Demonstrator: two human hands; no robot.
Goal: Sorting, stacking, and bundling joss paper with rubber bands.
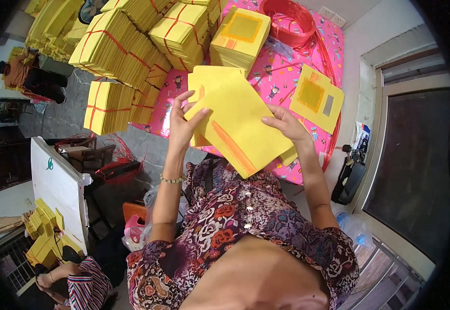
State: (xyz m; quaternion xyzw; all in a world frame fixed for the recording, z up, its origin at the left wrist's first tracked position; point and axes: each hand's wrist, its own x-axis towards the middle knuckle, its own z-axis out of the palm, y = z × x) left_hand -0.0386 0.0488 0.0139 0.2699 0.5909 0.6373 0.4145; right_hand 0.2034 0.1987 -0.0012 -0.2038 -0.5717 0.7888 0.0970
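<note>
Above the pink patterned tablecloth [274, 72], in front of my chest, both hands hold some yellow paper sheets [240, 113]. The top sheet is tilted and bears an orange stripe near its lower left edge. Other yellow sheets show behind it, turned at a different angle; how many I cannot tell. My left hand [183, 121] closes on the left edge, its thumb on top and its fingers partly behind the paper. My right hand [288, 124] pinches the right edge, thumb on the face and the other fingers mostly hidden underneath.
Bundles of yellow paper tied with red string [108, 49] line the table's left and far side. Beyond my hands stands an untied stack [240, 31] with a gold square. Red string [292, 31] lies coiled behind; loose printed sheets [333, 106] lie right. Two people are at the left.
</note>
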